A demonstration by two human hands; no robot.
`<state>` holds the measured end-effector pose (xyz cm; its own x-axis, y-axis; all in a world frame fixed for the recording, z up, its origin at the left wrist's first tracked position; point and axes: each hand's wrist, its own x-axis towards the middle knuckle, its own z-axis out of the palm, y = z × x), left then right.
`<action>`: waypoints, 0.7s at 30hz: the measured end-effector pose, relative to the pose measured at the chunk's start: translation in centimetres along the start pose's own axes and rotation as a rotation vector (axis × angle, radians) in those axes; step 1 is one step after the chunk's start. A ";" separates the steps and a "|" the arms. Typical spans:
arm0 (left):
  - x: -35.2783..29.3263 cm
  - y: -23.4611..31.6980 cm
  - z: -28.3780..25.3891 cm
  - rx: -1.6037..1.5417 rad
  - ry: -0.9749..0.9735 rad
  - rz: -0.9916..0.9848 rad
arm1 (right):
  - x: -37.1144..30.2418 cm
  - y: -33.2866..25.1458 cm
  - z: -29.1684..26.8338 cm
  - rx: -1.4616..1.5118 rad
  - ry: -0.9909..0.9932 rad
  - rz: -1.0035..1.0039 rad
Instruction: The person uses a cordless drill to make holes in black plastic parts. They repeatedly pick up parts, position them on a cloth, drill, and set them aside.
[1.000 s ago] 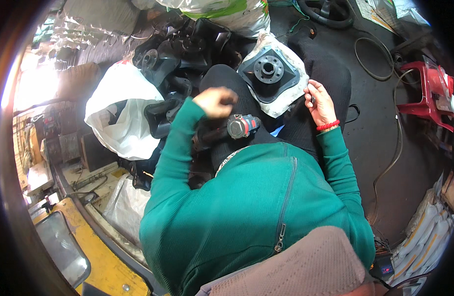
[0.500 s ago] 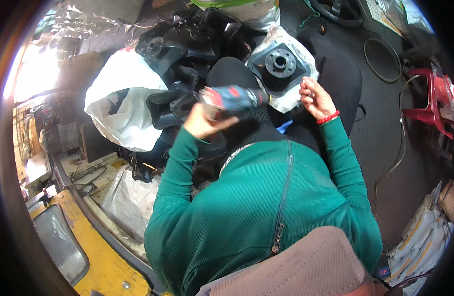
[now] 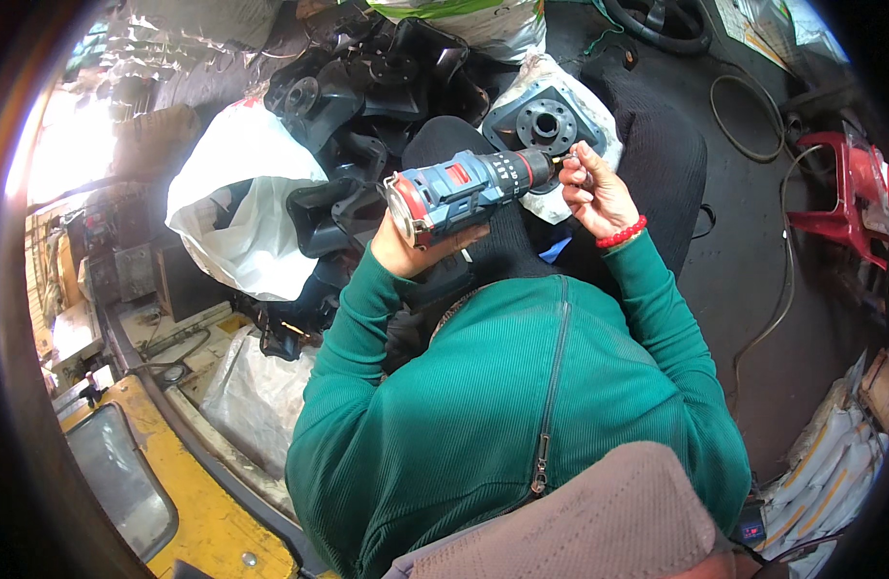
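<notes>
Between left hand and right hand, a power drill lies with its long axis aimed rightward; the left fingers grasp it, the right pinch something unidentifiably small at the bit. Flanged black part: just beyond, nearer the right hand.

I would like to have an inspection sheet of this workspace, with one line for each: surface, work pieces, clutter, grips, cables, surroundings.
Surface: dark trousers form the lap; a soiled white sheet lies there.
Work pieces: black flanged plate on the sheet; blue-and-red cordless drill, its tip pointing right.
Clutter: heaped black moulded parts, beside an open white plastic sack.
Grips: left hand holds the drill; right hand has fingertips at the drill's tip, anything pinched is too small to identify.
Cables: one lies on the dark floor, partly looped; attached to drill, nothing seen.
Surroundings: red plastic stool, yellow machine panel.
</notes>
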<state>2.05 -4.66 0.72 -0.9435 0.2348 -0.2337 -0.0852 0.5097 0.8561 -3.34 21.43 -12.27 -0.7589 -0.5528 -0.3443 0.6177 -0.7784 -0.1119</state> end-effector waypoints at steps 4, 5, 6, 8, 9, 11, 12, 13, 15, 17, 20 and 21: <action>-0.4 -0.1 -0.1 0.027 0.030 0.013 | -0.2 0.4 1.0 -0.141 0.070 -0.086; -0.5 -0.2 -0.1 0.033 0.029 0.027 | -0.2 0.5 0.9 -0.139 0.077 -0.092; -0.6 -0.4 -0.2 0.045 0.034 0.028 | -0.1 0.5 0.9 -0.139 0.080 -0.099; -0.8 -0.6 -0.2 0.052 0.039 0.021 | 0.0 0.6 1.1 -0.141 0.090 -0.101; -0.8 -0.7 -0.3 0.047 0.041 0.013 | -0.1 0.8 1.2 -0.144 0.098 -0.092; -1.0 -0.8 -0.3 0.032 0.036 -0.013 | -0.2 1.0 1.6 -0.148 0.114 -0.082; -1.0 -0.8 -0.3 0.036 0.034 -0.004 | -0.2 1.0 1.8 -0.148 0.123 -0.084; -1.0 -0.8 -0.3 0.040 0.034 0.003 | -0.2 1.1 1.9 -0.148 0.133 -0.085; -1.2 -0.4 -0.3 0.079 0.047 0.065 | -0.1 1.5 2.0 -0.128 0.139 -0.068; -0.5 -0.7 -0.2 0.330 0.093 0.357 | 0.1 1.4 1.9 -0.147 0.132 -0.037; -0.1 0.5 0.4 0.462 0.084 0.461 | 0.1 0.9 1.0 -0.130 0.134 0.054; -0.1 0.5 0.6 0.368 0.077 0.404 | 0.1 1.0 1.4 -0.163 0.186 0.051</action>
<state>2.34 -3.95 0.86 -0.8998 0.4175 0.1269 0.3934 0.6503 0.6498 -3.06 20.15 -11.14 -0.6843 -0.5137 -0.5176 0.6907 -0.6842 -0.2342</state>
